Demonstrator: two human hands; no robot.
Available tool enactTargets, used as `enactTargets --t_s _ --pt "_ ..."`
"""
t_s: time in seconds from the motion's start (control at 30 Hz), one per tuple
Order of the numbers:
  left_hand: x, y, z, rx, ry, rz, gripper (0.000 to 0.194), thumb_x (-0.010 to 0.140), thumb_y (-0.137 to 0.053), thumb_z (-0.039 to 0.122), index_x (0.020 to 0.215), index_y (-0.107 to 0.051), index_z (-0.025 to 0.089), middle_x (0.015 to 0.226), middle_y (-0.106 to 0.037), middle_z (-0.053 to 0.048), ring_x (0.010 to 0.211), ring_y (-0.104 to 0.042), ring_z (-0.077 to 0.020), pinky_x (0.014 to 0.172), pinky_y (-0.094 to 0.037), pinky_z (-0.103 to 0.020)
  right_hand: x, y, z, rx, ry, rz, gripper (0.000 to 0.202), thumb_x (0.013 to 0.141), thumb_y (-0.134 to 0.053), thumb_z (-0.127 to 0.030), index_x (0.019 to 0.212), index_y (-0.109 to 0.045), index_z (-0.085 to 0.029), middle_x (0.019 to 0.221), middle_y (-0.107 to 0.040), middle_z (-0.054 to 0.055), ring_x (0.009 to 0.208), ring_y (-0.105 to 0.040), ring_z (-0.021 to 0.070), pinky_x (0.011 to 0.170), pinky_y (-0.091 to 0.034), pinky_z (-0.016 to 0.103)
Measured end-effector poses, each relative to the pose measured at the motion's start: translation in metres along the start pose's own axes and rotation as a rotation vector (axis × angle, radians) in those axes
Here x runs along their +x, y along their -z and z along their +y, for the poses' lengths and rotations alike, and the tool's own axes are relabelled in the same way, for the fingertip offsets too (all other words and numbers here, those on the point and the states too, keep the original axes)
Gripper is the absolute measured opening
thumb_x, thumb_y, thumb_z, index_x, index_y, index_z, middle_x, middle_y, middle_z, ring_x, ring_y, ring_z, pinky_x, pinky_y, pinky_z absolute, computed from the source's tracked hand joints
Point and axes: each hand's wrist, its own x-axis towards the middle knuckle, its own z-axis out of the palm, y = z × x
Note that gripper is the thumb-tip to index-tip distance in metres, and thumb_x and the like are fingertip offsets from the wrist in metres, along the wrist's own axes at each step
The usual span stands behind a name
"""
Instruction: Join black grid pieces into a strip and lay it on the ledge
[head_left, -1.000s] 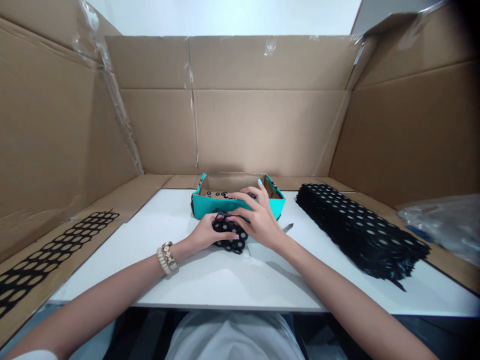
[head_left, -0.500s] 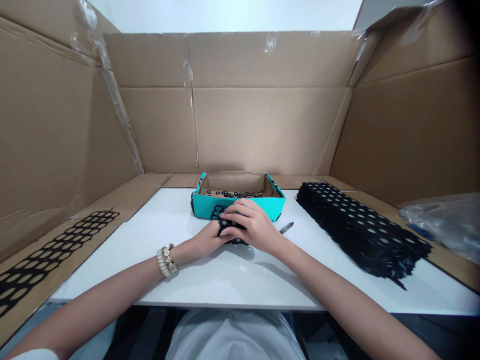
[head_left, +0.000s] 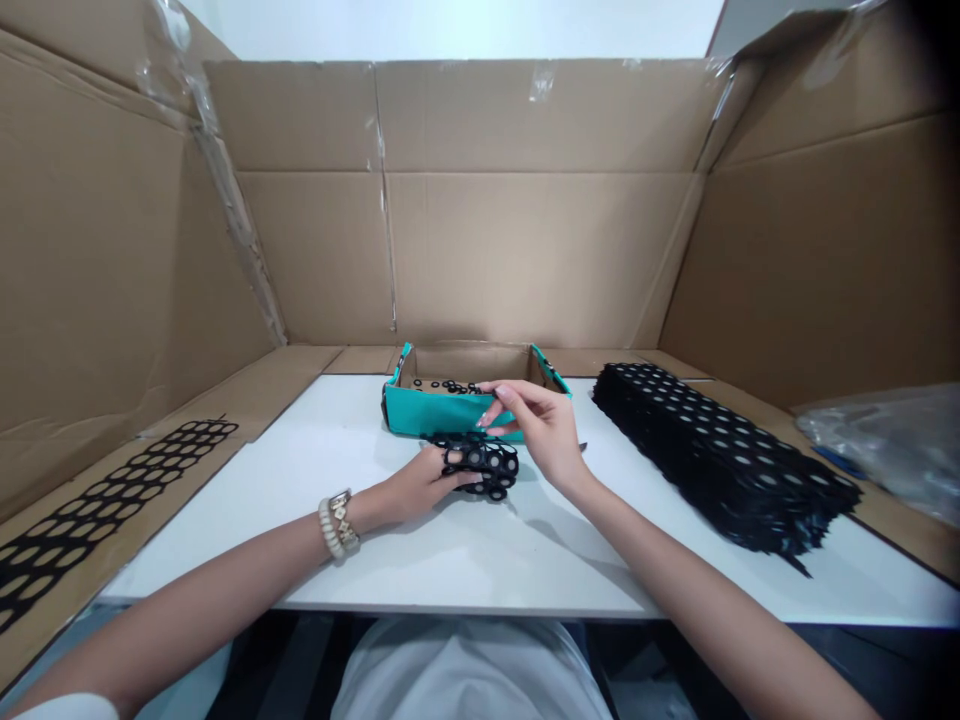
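Observation:
Above the white table, my left hand point(head_left: 416, 487) grips a curled black sheet with rows of round pieces and holes point(head_left: 491, 463). Its thumb presses on the near side. My right hand point(head_left: 553, 428) is at the front wall of a turquoise box point(head_left: 431, 410), apart from the sheet. Thumb and fingers are pinched together there; whatever lies between the tips is too small to make out. Several small black rings point(head_left: 451, 386) lie inside the box. Behind my right wrist only the tip of a thin pointed metal tool point(head_left: 583, 446) shows.
A thick stack of black perforated sheets point(head_left: 720, 450) lies on the right of the white table point(head_left: 322, 575). An emptied black mesh sheet point(head_left: 112, 500) rests on cardboard at left. Clear plastic point(head_left: 885, 440) sits far right. Tall cardboard walls point(head_left: 525, 240) enclose the table.
My right hand has left the black sheet and moved right and slightly up to the box's front wall. The sheet, still in my left hand, is now more exposed.

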Motion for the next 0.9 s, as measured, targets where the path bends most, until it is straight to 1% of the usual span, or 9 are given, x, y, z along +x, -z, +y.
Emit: enactTargets --t_s 0.1,0.17,0.3,0.43,0.57,0.63,0.73,0.83,0.9 --pt "0.001 -0.001 -0.001 -0.121 0.054 0.06 0.026 0.088 -0.055 0.037 0.099 -0.067 0.016 0.099 -0.069 -0.006 0.091 -0.06 -0.021 0.082 -0.047 -0.031 -0.001 0.004 0.004 -0.306 0.31 -0.052 0.024 0.089 -0.057 -0.036 0.099 -0.072 -0.022 0.094 -0.069 0.006 0.085 -0.064 0.0189 0.079 -0.054 0.035" --pt "0.002 0.0 -0.002 -0.163 0.089 0.085 0.028 0.088 -0.055 0.038 0.098 -0.065 0.014 0.096 -0.068 -0.006 0.088 -0.06 -0.0203 0.079 -0.048 -0.03 -0.004 0.003 0.008 -0.474 0.444 -0.155 0.024 0.09 -0.055 -0.033 0.104 -0.072 -0.023 0.099 -0.068 0.007 0.09 -0.062 0.0193 0.081 -0.052 0.034" --pt "0.002 0.002 -0.005 -0.155 0.067 0.066 0.031 0.089 -0.051 0.041 0.089 -0.064 0.013 0.089 -0.067 -0.005 0.082 -0.058 -0.0183 0.075 -0.047 -0.028 -0.008 0.0 0.01 -0.59 0.443 -0.369 0.032 0.096 -0.044 -0.032 0.117 -0.066 -0.019 0.103 -0.067 0.008 0.094 -0.063 0.0186 0.078 -0.052 0.031" --pt "0.002 0.003 -0.011 -0.02 -0.002 0.058 0.034 0.091 -0.046 0.042 0.08 -0.061 0.012 0.077 -0.063 -0.005 0.072 -0.055 -0.0166 0.066 -0.044 -0.027 -0.007 0.002 0.009 -0.604 0.38 -0.449 0.036 0.091 -0.054 -0.039 0.12 -0.064 -0.019 0.105 -0.067 0.008 0.09 -0.064 0.0185 0.077 -0.052 0.029" --pt "0.003 0.003 -0.014 0.08 -0.022 0.051 0.032 0.092 -0.045 0.036 0.077 -0.061 0.012 0.074 -0.063 -0.004 0.068 -0.053 -0.016 0.066 -0.043 -0.028 -0.003 0.0 0.008 -0.454 0.312 -0.403 0.026 0.091 -0.054 -0.034 0.1 -0.073 -0.019 0.089 -0.07 0.006 0.081 -0.065 0.0163 0.073 -0.051 0.027" --pt "0.002 0.002 -0.015 0.018 -0.01 0.053 0.028 0.091 -0.047 0.035 0.084 -0.064 0.013 0.082 -0.066 -0.004 0.077 -0.056 -0.0181 0.074 -0.046 -0.029 0.001 0.001 0.006 -0.308 0.207 -0.281 0.029 0.092 -0.052 -0.036 0.09 -0.074 -0.018 0.082 -0.071 0.005 0.076 -0.066 0.0165 0.07 -0.052 0.028" --pt "0.001 0.001 -0.017 -0.119 0.071 0.082 0.027 0.088 -0.055 0.038 0.093 -0.066 0.014 0.095 -0.069 -0.006 0.093 -0.059 -0.0223 0.085 -0.047 -0.032 0.007 0.01 0.001 -0.127 0.086 -0.005 0.035 0.092 -0.049 -0.042 0.088 -0.073 -0.017 0.078 -0.071 0.005 0.071 -0.067 0.0174 0.064 -0.055 0.03" --pt "0.0 0.001 -0.016 -0.219 0.141 0.117 0.033 0.085 -0.059 0.041 0.103 -0.066 0.014 0.105 -0.068 -0.008 0.101 -0.059 -0.0241 0.09 -0.047 -0.035 0.01 0.021 -0.002 -0.284 0.245 0.113 0.025 0.089 -0.056 -0.039 0.088 -0.074 -0.021 0.086 -0.072 0.005 0.081 -0.066 0.0186 0.075 -0.054 0.033" --pt "0.001 0.002 -0.013 -0.266 0.141 0.137 0.036 0.086 -0.059 0.042 0.107 -0.065 0.014 0.11 -0.067 -0.009 0.103 -0.058 -0.024 0.093 -0.046 -0.036 0.01 0.024 0.0 -0.454 0.383 0.043 0.02 0.088 -0.059 -0.036 0.092 -0.074 -0.024 0.092 -0.071 0.004 0.086 -0.064 0.0186 0.08 -0.052 0.034"
